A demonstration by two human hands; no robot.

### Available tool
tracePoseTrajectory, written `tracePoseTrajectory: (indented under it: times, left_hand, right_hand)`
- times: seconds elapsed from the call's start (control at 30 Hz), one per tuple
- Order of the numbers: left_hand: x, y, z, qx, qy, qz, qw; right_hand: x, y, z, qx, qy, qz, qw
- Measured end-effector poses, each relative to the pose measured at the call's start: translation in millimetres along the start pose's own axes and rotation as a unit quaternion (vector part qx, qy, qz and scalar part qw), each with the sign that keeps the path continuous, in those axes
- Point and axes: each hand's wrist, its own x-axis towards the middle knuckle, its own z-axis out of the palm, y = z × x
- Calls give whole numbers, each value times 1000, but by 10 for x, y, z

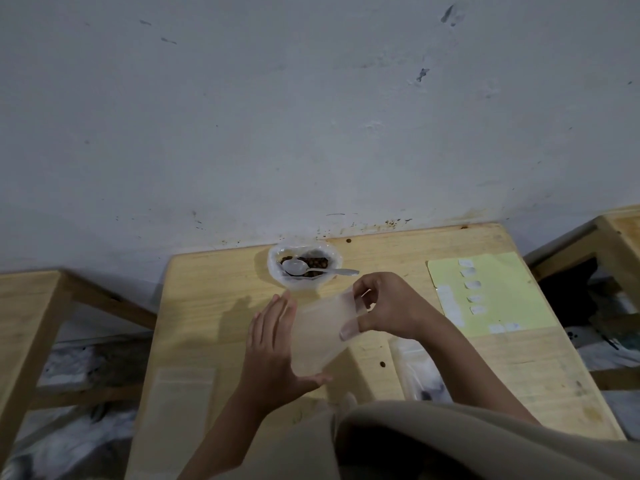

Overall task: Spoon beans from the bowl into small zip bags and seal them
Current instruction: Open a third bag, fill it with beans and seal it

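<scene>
You hold a clear bag [320,336] above the table [214,306], in front of the bowl [304,266]. Your right hand [388,306] pinches its upper edge between thumb and fingers; your left hand [277,351] lies flat against its side, fingers straight, thumb under the bottom corner. A spoon [311,268] rests in the bowl on the beans [317,262]. More bags [183,393] lie flat near you, and a yellow sheet [491,292] sits to the right.

Plain, bare workroom — scuffed, stained whitewashed wall [311,116], unfinished wooden table [214,306] pushed against it, similar wooden furniture either side, clutter beneath — nothing domestic.
</scene>
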Motion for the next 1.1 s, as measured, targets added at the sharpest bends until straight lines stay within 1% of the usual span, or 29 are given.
tracePoseTrajectory:
  times: [0.1, 0.2, 0.27, 0.33, 0.4, 0.43, 0.47, 0.5, 0.53, 0.57, 0.6, 0.63, 0.67, 0.73, 0.8, 0.87, 0.97, 1.03, 1.1]
  left_hand:
    - [3, -109, 15, 2, -30, -15, 999]
    - [77, -87, -10, -12, -30, -47, 998]
    - [149, -7, -31, -30, -1, -57, 998]
    - [227, 70, -36, -47, 39, -40, 997]
    - [299, 99, -17, -69, 64, -25, 995]
    - [326, 91, -4, -86, 65, -30, 994]
    - [347, 73, 9, -102, 58, -41, 992]
    - [360, 48, 24, -113, 47, -56, 991]
    - [368, 17, 47, -116, 36, -71, 990]
    - [374, -15, 70, -116, 24, -85, 989]
    - [382, -47, 90, -115, 16, -98, 988]
    - [392, -82, 109, -115, 9, -112, 987]
    - [407, -116, 120, -115, 3, -126, 985]
    - [442, -181, 134, -124, -11, -154, 980]
    - [483, -240, 155, -151, -33, -170, 973]
    - [536, -277, 171, -202, -73, -188, 958]
    - [635, -306, 154, -262, -126, -226, 930]
    - [714, -337, 143, -279, -137, -231, 922]
    - [780, -356, 133, -288, -132, -229, 920]
  right_hand:
    - [106, 13, 10, -1, -2, 4, 1000]
    - [221, 5, 108, -7, -8, 9, 1000]
    - [273, 0, 201, -16, -22, 6, 1000]
    - [329, 25, 277, -19, -27, -1, 999]
    - [379, 67, 317, 3, -16, -4, 1000]
    - [404, 98, 331, 32, 0, -3, 999]
    - [435, 140, 349, 71, 33, 0, 997]
    - [469, 187, 369, 114, 89, 5, 990]
    - [514, 251, 388, 143, 167, 17, 975]
    - [567, 322, 396, 157, 250, 36, 955]
    - [624, 392, 394, 162, 317, 60, 933]
    - [691, 468, 379, 166, 353, 84, 917]
    - [757, 537, 357, 166, 362, 107, 911]
    - [879, 635, 308, 153, 321, 149, 923]
    - [980, 658, 283, 145, 262, 162, 940]
    - [1064, 613, 281, 151, 226, 149, 951]
    - [1188, 493, 301, 171, 222, 110, 954]
    - [1256, 412, 325, 216, 212, 79, 950]
    - [1300, 352, 367, 274, 172, 55, 945]
